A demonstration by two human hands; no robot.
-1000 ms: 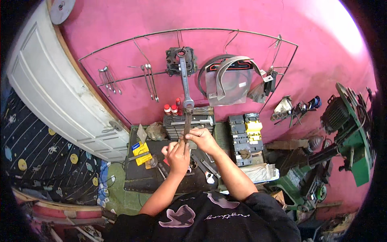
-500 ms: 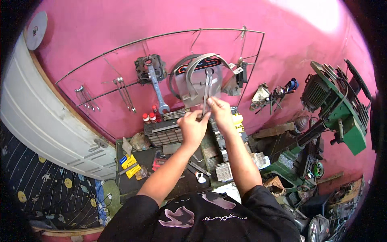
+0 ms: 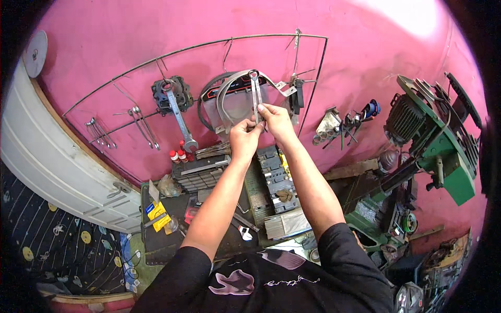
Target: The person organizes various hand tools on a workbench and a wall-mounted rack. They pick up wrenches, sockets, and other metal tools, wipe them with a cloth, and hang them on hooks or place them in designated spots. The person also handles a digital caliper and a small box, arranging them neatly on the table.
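Note:
In front of the wall rack I hold up slim steel wrenches (image 3: 255, 94), ring end upward, with what look like two shanks side by side. My left hand (image 3: 245, 136) is closed at their lower ends, which its fingers partly hide. Close beside it, my right hand (image 3: 277, 123) pinches the shanks between thumb and fingers. Just behind the wrenches hang curved metal straps (image 3: 224, 99) and a grey sheet with a dark printed top. A large wrench (image 3: 177, 117) hangs to the left, over a dark metal part (image 3: 162, 101).
The rod rack (image 3: 198, 44) spans the pink wall, with smaller wrenches (image 3: 143, 125) hanging at left. Below stands a bench (image 3: 162, 245) bearing tool cases (image 3: 274, 172), a grey slotted box and red-capped bottles (image 3: 180, 155). A green drill-like machine (image 3: 433, 141) stands at right, a white door (image 3: 62, 156) at left.
Both hands have risen and reached farther toward the rack with the wrenches, whose ring end now shows more plainly. The view has shifted slightly.

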